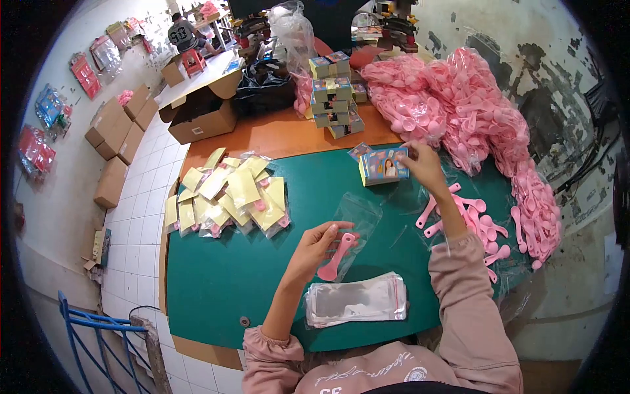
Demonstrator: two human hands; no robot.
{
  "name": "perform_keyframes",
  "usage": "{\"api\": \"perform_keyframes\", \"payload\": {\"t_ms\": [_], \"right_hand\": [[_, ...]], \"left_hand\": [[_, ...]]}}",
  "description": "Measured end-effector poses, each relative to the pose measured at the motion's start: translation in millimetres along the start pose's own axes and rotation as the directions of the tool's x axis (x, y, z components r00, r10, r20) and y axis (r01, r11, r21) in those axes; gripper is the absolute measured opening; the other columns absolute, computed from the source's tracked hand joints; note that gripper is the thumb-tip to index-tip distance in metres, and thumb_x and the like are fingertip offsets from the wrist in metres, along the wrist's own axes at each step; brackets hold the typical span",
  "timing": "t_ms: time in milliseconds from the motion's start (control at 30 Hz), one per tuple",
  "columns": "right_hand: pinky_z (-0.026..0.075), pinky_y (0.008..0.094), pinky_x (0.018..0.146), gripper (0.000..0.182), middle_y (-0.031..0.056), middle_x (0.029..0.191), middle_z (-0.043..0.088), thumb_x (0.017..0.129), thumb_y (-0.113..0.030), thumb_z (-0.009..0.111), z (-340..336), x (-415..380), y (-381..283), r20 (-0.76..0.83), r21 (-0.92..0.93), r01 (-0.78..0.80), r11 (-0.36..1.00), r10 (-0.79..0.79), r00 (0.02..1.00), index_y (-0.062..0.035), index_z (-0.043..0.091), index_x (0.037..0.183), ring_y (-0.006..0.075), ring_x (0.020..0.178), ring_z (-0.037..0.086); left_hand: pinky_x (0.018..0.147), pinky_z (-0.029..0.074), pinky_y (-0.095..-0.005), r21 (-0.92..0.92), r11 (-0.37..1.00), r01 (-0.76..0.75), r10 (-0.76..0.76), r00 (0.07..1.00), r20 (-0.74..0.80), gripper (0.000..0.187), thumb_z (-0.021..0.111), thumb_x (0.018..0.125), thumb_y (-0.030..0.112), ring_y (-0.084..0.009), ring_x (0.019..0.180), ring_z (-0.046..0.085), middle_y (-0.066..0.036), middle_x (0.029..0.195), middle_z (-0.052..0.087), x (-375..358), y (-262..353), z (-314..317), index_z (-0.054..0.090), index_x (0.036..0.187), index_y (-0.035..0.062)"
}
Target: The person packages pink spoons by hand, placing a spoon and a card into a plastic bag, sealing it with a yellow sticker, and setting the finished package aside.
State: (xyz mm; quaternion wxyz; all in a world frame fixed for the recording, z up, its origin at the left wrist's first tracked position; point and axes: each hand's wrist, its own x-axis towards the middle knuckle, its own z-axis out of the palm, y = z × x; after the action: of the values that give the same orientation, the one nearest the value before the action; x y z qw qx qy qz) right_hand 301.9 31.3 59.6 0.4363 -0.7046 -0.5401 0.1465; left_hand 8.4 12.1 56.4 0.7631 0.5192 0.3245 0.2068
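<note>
My left hand (317, 246) is closed on a clear plastic bag (362, 223) and a pink spoon (335, 258), over the green table mat (262, 276). My right hand (422, 165) reaches to the right edge of a stack of printed cards (382, 166), its fingers at the top card. Another card lies against the stack's back left corner. Below my left hand lies a pile of clear empty bags (356, 301). Loose pink spoons (485, 226) are spread to the right, beside my right forearm.
Packed bags with yellow cards (230, 194) are heaped at the left. Bundled card stacks (331, 95) stand at the back, near an open cardboard box (203, 115). Large bags of pink spoons (459, 98) fill the back right. A person (184, 34) sits far off, at upper left.
</note>
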Motion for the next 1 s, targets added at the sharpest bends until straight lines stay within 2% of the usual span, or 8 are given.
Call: {"api": "perform_keyframes", "payload": {"t_ms": [33, 133, 233, 400, 467, 600, 800, 1000], "right_hand": [[0.045, 0.0229, 0.056, 0.024, 0.0051, 0.076, 0.062, 0.074, -0.009, 0.064, -6.7, -11.8, -22.4, 0.115, 0.13, -0.005, 0.991, -0.01, 0.993, -0.0001, 0.057, 0.095, 0.0093, 0.067, 0.058], [0.045, 0.0289, 0.057, 0.02, 0.0089, 0.072, 0.061, 0.075, -0.011, 0.062, -16.2, -48.0, -67.7, 0.251, 0.47, -0.065, 0.88, -0.063, 0.966, -0.0016, 0.059, 0.092, 0.0137, 0.064, 0.057], [0.043, 0.0284, 0.055, 0.017, 0.0078, 0.072, 0.061, 0.076, -0.009, 0.06, -31.0, -63.5, -86.1, 0.43, 0.14, 0.11, 0.984, -0.16, 0.889, -0.0047, 0.059, 0.093, 0.0123, 0.063, 0.056], [0.043, 0.0246, 0.056, 0.015, 0.0061, 0.073, 0.061, 0.077, -0.006, 0.058, -31.0, -71.7, -93.2, 0.412, 0.129, 0.183, 0.975, -0.221, 0.884, -0.0043, 0.058, 0.092, 0.0092, 0.064, 0.055], [0.043, 0.0236, 0.056, 0.014, 0.0048, 0.073, 0.06, 0.077, -0.005, 0.057, -28.0, -70.8, -85.0, 0.151, 0.363, 0.102, 0.926, -0.166, 0.974, -0.0028, 0.058, 0.091, 0.0084, 0.063, 0.054], [0.043, 0.0228, 0.056, 0.014, 0.004, 0.074, 0.06, 0.078, -0.005, 0.056, -41.2, -74.6, -88.0, -0.018, 0.184, 0.044, 0.982, -0.042, 0.999, -0.0023, 0.057, 0.092, 0.007, 0.064, 0.053], [0.045, 0.0242, 0.065, 0.015, 0.0037, 0.078, 0.059, 0.077, -0.003, 0.057, -33.9, -90.0, -86.0, 0.382, 0.225, -0.022, 0.974, -0.067, 0.922, -0.0022, 0.056, 0.092, 0.0085, 0.071, 0.055], [0.045, 0.0259, 0.064, 0.015, 0.0065, 0.074, 0.058, 0.075, -0.007, 0.061, -29.8, -87.4, -86.5, 0.534, 0.181, 0.087, 0.98, -0.172, 0.828, -0.0001, 0.054, 0.087, 0.0113, 0.069, 0.055]], "left_hand": [[0.076, 0.046, -0.0283, -0.004, 1.0, -0.004, 0.004, 1.0, -0.005, 0.038, 0.036, 0.093, 0.033, -0.0171, 0.094, 0.058, -0.01, 0.103, 0.06, 0.9, 0.2, -1.1, 0.052, 0.114, 0.0044], [0.075, 0.046, -0.0284, 0.032, 0.999, 0.012, -0.012, 1.0, 0.012, 0.036, 0.037, 0.093, 0.031, -0.0166, 0.093, 0.058, -0.01, 0.102, 0.061, 2.2, -1.9, -1.2, 0.053, 0.113, 0.005], [0.072, 0.047, -0.0272, 0.028, 1.0, -0.004, 0.003, 1.0, 0.018, 0.036, 0.038, 0.093, 0.031, -0.0158, 0.091, 0.059, -0.008, 0.099, 0.062, 1.5, -0.1, 2.5, 0.053, 0.111, 0.005], [0.067, 0.046, -0.0221, 0.333, 0.941, -0.055, -0.001, 0.986, 0.166, 0.036, 0.04, 0.093, 0.032, -0.0109, 0.085, 0.057, -0.006, 0.096, 0.062, 1.9, 2.0, -2.3, 0.055, 0.109, 0.003], [0.067, 0.046, -0.0216, 0.282, 0.956, -0.079, 0.028, 0.983, 0.183, 0.037, 0.04, 0.093, 0.032, -0.0101, 0.084, 0.057, -0.006, 0.096, 0.062, 1.4, 1.4, -0.2, 0.055, 0.109, 0.0026], [0.066, 0.046, -0.0208, 0.157, 0.978, -0.136, 0.104, 0.975, 0.197, 0.037, 0.041, 0.092, 0.032, -0.0088, 0.082, 0.056, -0.007, 0.094, 0.063, 0.1, 0.9, 1.5, 0.055, 0.109, 0.0023], [0.064, 0.044, -0.0199, 0.202, 0.977, -0.073, 0.044, 0.989, 0.141, 0.034, 0.042, 0.092, 0.03, -0.0071, 0.076, 0.055, -0.004, 0.088, 0.062, -0.1, 0.3, 0.4, 0.057, 0.106, 0.0019], [0.059, 0.038, -0.019, 0.344, 0.933, -0.107, 0.028, 0.974, 0.227, 0.03, 0.042, 0.093, 0.025, -0.0043, 0.067, 0.043, 0.003, 0.074, 0.052, 2.7, -6.6, 0.5, 0.058, 0.098, -0.0008]]}}
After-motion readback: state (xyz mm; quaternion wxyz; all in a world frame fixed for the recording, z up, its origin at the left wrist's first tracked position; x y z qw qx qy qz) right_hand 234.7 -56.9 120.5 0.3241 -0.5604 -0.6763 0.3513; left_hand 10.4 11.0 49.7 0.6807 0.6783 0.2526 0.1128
